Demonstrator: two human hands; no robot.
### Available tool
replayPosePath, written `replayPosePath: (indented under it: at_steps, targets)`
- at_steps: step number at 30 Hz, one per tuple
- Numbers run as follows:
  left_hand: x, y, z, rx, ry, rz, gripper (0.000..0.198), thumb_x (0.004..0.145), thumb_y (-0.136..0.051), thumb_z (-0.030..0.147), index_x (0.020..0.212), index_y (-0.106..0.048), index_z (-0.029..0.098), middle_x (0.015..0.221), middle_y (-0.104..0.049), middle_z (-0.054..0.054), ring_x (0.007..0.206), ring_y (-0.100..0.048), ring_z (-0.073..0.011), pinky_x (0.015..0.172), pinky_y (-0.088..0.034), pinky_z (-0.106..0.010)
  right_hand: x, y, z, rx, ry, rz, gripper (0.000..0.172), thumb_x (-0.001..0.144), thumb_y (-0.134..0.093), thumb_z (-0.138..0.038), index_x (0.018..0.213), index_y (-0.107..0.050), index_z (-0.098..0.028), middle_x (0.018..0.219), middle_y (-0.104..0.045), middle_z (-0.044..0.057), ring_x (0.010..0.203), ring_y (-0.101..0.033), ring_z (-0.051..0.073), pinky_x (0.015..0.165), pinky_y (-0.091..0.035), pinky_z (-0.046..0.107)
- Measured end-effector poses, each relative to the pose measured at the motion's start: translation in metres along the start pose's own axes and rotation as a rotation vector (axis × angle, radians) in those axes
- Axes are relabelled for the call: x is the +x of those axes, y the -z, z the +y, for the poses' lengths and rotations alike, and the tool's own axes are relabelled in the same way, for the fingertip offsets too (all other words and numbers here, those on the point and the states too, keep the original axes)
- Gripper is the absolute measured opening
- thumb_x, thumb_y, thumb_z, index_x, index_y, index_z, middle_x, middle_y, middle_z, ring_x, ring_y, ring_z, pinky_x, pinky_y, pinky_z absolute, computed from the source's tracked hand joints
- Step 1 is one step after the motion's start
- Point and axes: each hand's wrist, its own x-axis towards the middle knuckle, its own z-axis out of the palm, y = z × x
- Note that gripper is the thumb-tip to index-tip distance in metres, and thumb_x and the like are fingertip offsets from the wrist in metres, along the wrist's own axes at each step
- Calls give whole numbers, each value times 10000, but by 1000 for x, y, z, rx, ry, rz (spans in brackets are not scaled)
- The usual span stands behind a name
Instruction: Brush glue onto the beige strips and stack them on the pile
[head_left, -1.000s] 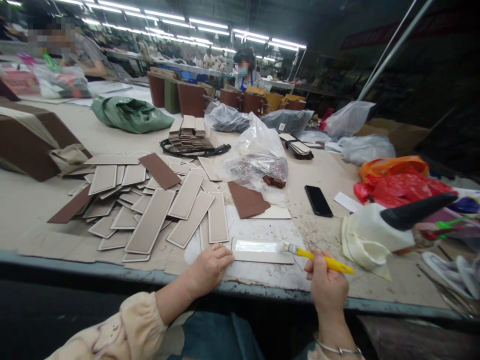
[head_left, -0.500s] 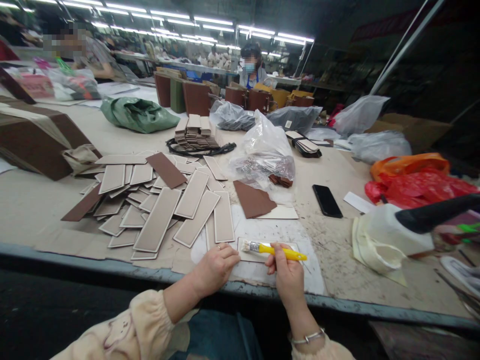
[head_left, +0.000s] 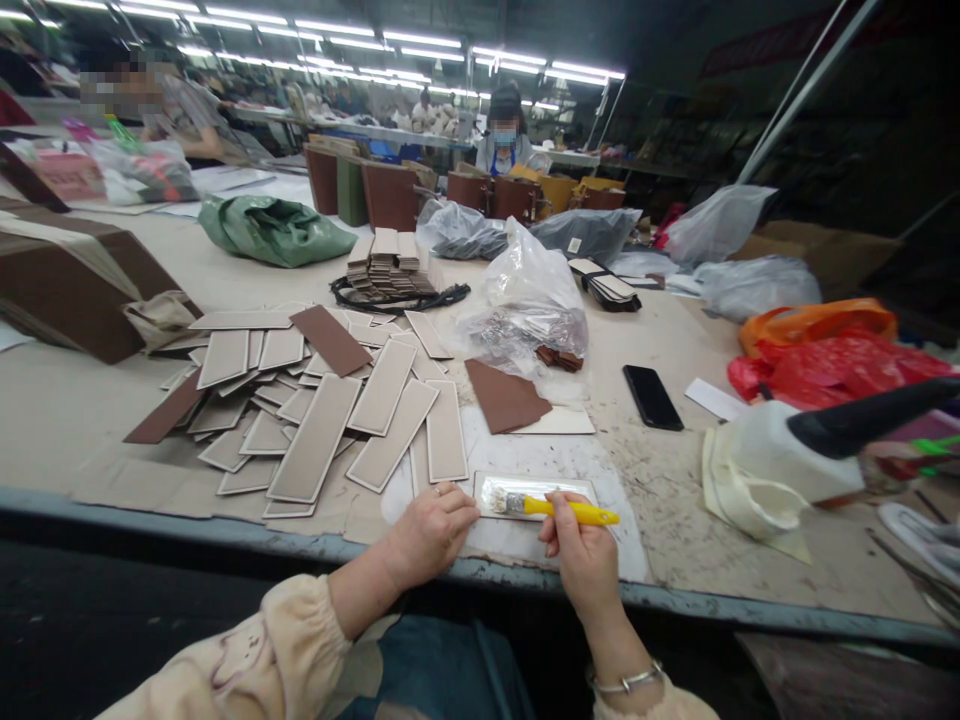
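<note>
My right hand (head_left: 583, 550) grips a yellow-handled brush (head_left: 574, 510), its pale bristles lying on a flat rectangular panel (head_left: 551, 485). White, shiny wet-looking stuff covers part of the panel's face. At the panel's left end are the fingertips of my left hand (head_left: 435, 528), bent and held together on its edge. The panel rests on a whitish stained sheet (head_left: 630, 545) by the table's front edge. To the left spreads a loose pile of beige, pale-edged panels (head_left: 313, 440), with a few brown ones among them. A torn-looking brown piece (head_left: 504, 397) lies behind the panel.
A black phone (head_left: 652, 397) and a white container (head_left: 795, 455) with a dark handle stand to the right. Farther back are a clear plastic bag (head_left: 536, 285), a green bag (head_left: 274, 230) and red plastic (head_left: 844, 365). A masked person (head_left: 504, 150) is across the table.
My right hand and the brush have shifted slightly right and down. More shiny white shows on the panel. My left hand stays at the panel's left end.
</note>
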Motion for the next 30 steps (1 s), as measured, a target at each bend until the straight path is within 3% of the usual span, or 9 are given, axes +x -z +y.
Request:
replayPosePath:
  at_steps: [18,30]
  targets:
    - [-2,-6,-5,-35,-30,18,162,866,-503,69,917,-629,157,903,-656,-66,868,-574,-195,817,-495,-354,14,80,27,-408,28,270,588,880,-376,-662,609,-602,-191,510,-568,6,468,-537,152,578,-425,278]
    - [-2,-7,-6,-25,-26,20,168,880,-491,84,930,-630,164,907,-652,-67,891,-578,-196,828,-500,-361,13,95,23,-565,140,356,563,898,-338,-634,654,-591,-194,455,-540,-5,473,-561,171,572,-407,278]
